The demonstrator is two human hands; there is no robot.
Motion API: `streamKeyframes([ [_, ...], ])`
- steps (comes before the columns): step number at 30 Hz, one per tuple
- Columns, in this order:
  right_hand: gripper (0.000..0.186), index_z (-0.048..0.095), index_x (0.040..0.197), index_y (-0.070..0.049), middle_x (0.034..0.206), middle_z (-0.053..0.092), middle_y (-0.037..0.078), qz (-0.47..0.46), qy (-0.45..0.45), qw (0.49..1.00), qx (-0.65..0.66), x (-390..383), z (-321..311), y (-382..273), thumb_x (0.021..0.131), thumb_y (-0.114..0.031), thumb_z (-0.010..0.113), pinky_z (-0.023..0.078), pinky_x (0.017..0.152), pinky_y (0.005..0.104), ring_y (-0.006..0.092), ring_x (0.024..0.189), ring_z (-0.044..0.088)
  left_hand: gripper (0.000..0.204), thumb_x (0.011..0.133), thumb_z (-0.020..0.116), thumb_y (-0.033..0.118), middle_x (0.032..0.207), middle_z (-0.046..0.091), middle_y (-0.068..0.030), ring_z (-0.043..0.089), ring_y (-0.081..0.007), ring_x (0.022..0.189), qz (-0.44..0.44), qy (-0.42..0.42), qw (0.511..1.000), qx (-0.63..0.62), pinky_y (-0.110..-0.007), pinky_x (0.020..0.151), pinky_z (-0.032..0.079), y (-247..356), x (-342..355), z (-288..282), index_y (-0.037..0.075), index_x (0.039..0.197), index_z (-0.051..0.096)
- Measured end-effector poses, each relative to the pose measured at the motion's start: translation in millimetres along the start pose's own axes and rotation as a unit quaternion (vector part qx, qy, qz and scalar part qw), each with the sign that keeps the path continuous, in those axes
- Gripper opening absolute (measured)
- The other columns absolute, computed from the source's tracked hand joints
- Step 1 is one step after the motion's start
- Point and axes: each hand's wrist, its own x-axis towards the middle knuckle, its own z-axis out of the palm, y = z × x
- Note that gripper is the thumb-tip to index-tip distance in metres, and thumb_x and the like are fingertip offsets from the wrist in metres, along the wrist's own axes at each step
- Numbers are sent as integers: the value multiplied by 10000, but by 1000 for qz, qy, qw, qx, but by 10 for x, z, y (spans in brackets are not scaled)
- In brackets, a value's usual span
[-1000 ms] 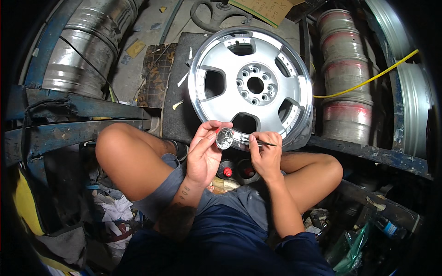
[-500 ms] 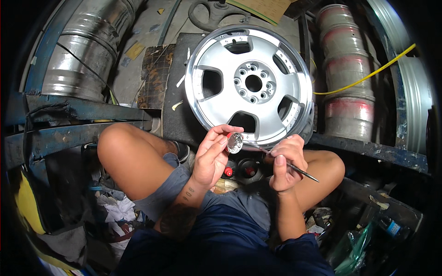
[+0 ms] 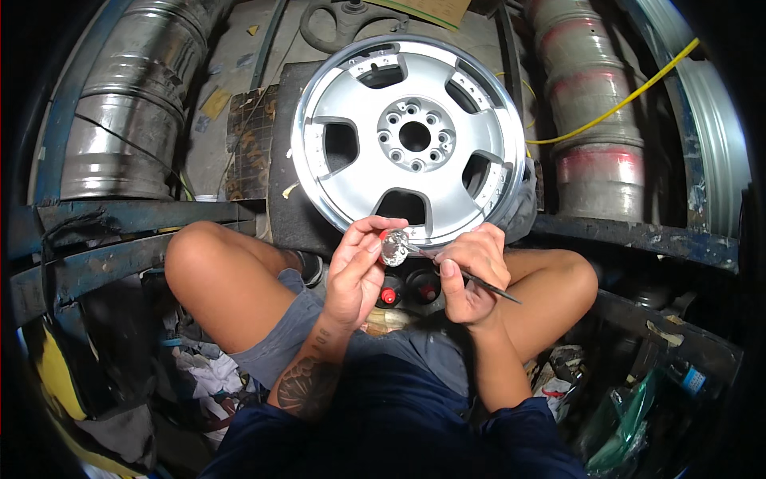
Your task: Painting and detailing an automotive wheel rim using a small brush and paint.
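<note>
Between its thumb and fingers, my left hand (image 3: 351, 275) holds a small red cap (image 3: 394, 248) with silvery paint on its inside, its opening turned up toward me. A thin paintbrush (image 3: 487, 288) with a dark handle is pinched in my right hand (image 3: 476, 275). The brush's tip reaches the cap's right edge; whether it touches the paint I cannot make out. Just beyond both hands lies a silver alloy wheel (image 3: 363, 177) with a polished rim, face up and tilted toward me, with round bolt holes about its centre.
Stacked metal wheel barrels stand at the left (image 3: 120, 144) and right (image 3: 600, 172). Blue metal rails (image 3: 136, 214) run along both sides. A yellow hose (image 3: 622, 116) crosses at the right. Two dark bottles with red tops (image 3: 388, 296) sit between my legs. Crumpled rags (image 3: 209, 371) lie lower left.
The brush tip has moved left from beyond the cap to its edge. Both hands appear slightly further left. The whole view has shifted a little, with the wheel now further left and higher.
</note>
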Motion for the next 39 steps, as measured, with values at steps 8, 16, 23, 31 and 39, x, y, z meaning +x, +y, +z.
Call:
streamKeyframes([
  [8,109,621,786,-17,733,618,81,176,108,959,196,-158,23,194,865,-70,568,394,784,344,204,745,528,296,982,421,87,1315,507,-258,527,-289,1206,32,42,998,20,-412,1100,362,87,45,-42,-18,1257,451],
  [16,49,650,787,-50,753,608,77,106,17,993,-39,-199,53,404,816,-89,655,379,821,371,241,782,545,280,976,422,89,1317,504,-254,523,-305,1210,53,45,998,6,-418,1097,365,154,77,-83,-1,1237,467],
  [23,34,653,779,-68,727,612,45,82,-36,993,-79,-249,158,485,791,-91,676,344,883,413,220,784,566,271,975,419,86,1304,514,-240,534,-289,1193,55,43,997,-17,-412,1084,378,160,69,-94,-3,1226,474],
  [31,36,663,782,-70,714,618,36,77,-60,992,-82,-247,246,504,783,-100,683,337,918,428,219,776,577,270,961,434,85,1297,522,-245,529,-317,1207,55,43,997,-34,-440,1092,370,177,66,-99,11,1216,484],
  [39,27,662,779,-75,714,628,36,75,-72,990,-94,-251,283,507,780,-90,685,339,917,425,213,777,586,278,990,418,104,1289,534,-239,553,-278,1176,60,27,997,-43,-406,1072,390,187,58,-105,-11,1239,465],
])
